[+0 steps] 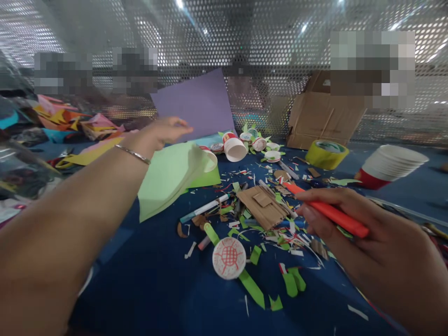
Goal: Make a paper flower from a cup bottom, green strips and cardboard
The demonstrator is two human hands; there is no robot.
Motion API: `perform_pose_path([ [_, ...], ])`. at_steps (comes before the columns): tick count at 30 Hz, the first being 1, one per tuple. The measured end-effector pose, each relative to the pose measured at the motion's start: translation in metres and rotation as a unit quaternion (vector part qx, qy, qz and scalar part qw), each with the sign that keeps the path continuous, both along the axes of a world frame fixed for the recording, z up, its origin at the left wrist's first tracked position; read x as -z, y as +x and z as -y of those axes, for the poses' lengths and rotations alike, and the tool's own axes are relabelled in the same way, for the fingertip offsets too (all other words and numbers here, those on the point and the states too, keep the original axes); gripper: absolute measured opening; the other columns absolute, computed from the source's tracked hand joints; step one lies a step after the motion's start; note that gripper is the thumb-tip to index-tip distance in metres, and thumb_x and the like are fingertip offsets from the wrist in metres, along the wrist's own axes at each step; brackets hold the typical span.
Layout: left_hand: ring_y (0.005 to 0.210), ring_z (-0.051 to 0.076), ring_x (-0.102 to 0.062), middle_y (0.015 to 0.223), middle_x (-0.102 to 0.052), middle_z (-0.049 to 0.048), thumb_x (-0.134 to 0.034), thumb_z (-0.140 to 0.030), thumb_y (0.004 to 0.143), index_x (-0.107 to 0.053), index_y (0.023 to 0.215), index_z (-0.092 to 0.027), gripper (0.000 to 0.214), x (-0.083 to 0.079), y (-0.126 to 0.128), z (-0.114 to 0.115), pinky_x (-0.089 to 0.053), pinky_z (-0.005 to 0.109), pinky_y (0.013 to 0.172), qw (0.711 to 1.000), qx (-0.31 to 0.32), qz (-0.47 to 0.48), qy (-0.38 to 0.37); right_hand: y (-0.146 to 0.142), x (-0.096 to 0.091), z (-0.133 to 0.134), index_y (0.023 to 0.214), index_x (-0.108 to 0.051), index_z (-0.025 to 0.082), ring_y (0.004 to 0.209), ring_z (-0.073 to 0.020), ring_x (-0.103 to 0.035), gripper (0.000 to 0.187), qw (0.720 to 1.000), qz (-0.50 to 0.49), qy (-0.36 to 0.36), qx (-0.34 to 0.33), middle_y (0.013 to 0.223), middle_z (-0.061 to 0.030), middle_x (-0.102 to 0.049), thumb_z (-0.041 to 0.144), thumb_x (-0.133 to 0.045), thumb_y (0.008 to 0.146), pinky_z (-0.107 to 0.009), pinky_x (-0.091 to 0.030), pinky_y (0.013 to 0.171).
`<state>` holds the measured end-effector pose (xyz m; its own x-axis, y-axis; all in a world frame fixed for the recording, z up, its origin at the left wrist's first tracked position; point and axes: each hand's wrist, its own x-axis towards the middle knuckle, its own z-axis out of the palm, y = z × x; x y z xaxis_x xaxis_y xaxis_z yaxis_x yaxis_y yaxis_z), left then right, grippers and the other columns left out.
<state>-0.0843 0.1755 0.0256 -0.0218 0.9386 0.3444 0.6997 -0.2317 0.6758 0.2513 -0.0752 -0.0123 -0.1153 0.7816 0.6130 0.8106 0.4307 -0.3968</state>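
Observation:
My left hand (168, 131) reaches far across the blue table, fingers stretched out over the light green paper sheet (168, 177) and just in front of a purple sheet (198, 103) that leans at the back. A thin bracelet sits on that wrist. My right hand (353, 228) is at the lower right, closed around an orange-red marker (329, 212) that points up and left. Between the hands lie a small cardboard house shape (264, 205) and a round white paper disc with a red grid drawing (229, 257).
Green paper strips and small scraps litter the blue table (147, 284). Paper cups (234, 149) and cut cup pieces lie at the back centre, a yellow tape roll (327, 154) and a stack of cups (392, 165) to the right, a cardboard box (322, 119) behind, coloured papers (70, 121) at the left.

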Motion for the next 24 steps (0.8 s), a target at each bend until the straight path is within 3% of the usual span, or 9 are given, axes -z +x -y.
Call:
perform_pose_path([
  [3,0.117,0.033,-0.062,0.137,-0.063,0.0220,-0.089,-0.052,0.062,-0.057,0.136,-0.016,0.088,0.001,0.013,0.035,-0.051,0.045,0.092,0.986,0.087,-0.096,-0.101,0.000,0.000,0.001,0.108,-0.069,0.032,0.068,-0.0173,-0.071,0.017,1.000,-0.004,0.007,0.000,0.095,0.0021,-0.077,0.035,-0.062,0.093,-0.030,-0.058,0.068],
  [5,0.133,0.038,-0.051,0.150,-0.053,0.0200,-0.094,-0.046,0.050,-0.048,0.146,-0.022,0.109,0.002,0.021,0.057,-0.044,0.046,0.104,0.972,0.128,-0.163,-0.111,0.001,0.000,0.003,0.108,-0.070,0.032,0.065,-0.0161,-0.069,0.017,1.000,-0.005,0.004,-0.003,0.091,0.0025,-0.076,0.035,-0.063,0.093,-0.029,-0.056,0.065],
  [6,0.137,0.041,-0.047,0.153,-0.049,0.0200,-0.091,-0.046,0.052,-0.039,0.152,-0.023,0.115,0.004,0.024,0.066,-0.041,0.048,0.106,0.948,0.140,-0.274,-0.081,0.001,0.000,0.004,0.108,-0.070,0.032,0.064,-0.0157,-0.068,0.018,1.000,-0.006,0.002,-0.004,0.090,0.0025,-0.076,0.035,-0.063,0.093,-0.028,-0.055,0.064],
  [9,0.133,0.039,-0.048,0.148,-0.051,0.0174,-0.072,-0.027,0.071,-0.026,0.158,-0.025,0.099,0.009,0.029,0.083,-0.040,0.048,0.106,0.881,0.113,-0.458,0.012,0.000,-0.001,0.006,0.109,-0.071,0.031,0.067,-0.0155,-0.068,0.018,1.000,-0.014,-0.009,-0.004,0.089,0.0013,-0.074,0.032,-0.062,0.094,-0.027,-0.052,0.063],
  [11,0.128,0.036,-0.052,0.139,-0.056,0.0156,-0.063,-0.022,0.076,-0.037,0.152,-0.025,0.081,0.011,0.030,0.087,-0.043,0.045,0.103,0.865,0.097,-0.493,0.021,-0.001,-0.002,0.008,0.110,-0.071,0.029,0.067,-0.0151,-0.067,0.018,1.000,-0.019,-0.015,-0.010,0.088,0.0006,-0.074,0.030,-0.062,0.094,-0.027,-0.052,0.066],
  [13,0.123,0.036,-0.055,0.132,-0.060,0.0169,-0.061,-0.031,0.081,-0.050,0.141,-0.021,0.063,0.012,0.034,0.089,-0.045,0.044,0.100,0.868,0.075,-0.490,0.006,-0.002,-0.002,0.009,0.111,-0.071,0.028,0.066,-0.0146,-0.066,0.018,0.999,-0.026,-0.016,-0.019,0.084,0.0007,-0.072,0.028,-0.062,0.095,-0.027,-0.051,0.066],
  [17,0.117,0.039,-0.060,0.128,-0.066,0.0184,-0.057,-0.054,0.084,-0.059,0.131,-0.018,0.059,0.013,0.047,0.087,-0.048,0.047,0.091,0.887,-0.018,-0.462,0.003,-0.002,-0.003,0.011,0.111,-0.072,0.028,0.062,-0.0139,-0.062,0.018,0.999,-0.035,-0.007,-0.024,0.082,0.0007,-0.071,0.029,-0.062,0.095,-0.028,-0.048,0.063],
  [21,0.102,0.036,-0.067,0.103,-0.075,0.0155,-0.055,-0.036,0.085,-0.073,0.107,-0.019,0.033,0.012,0.060,0.077,-0.047,0.047,0.086,0.886,-0.057,-0.460,-0.010,0.000,-0.004,0.010,0.111,-0.071,0.027,0.064,-0.0133,-0.063,0.018,0.999,-0.036,-0.006,-0.034,0.088,-0.0001,-0.073,0.028,-0.062,0.095,-0.027,-0.047,0.062],
  [24,0.104,0.035,-0.066,0.103,-0.075,0.0173,-0.052,-0.030,0.088,-0.076,0.101,-0.016,0.031,0.004,0.064,0.065,-0.047,0.045,0.086,0.891,-0.096,-0.444,-0.004,0.001,-0.004,0.009,0.111,-0.070,0.026,0.063,-0.0129,-0.063,0.019,0.999,-0.031,-0.005,-0.034,0.091,-0.0007,-0.074,0.028,-0.060,0.096,-0.027,-0.045,0.059],
])
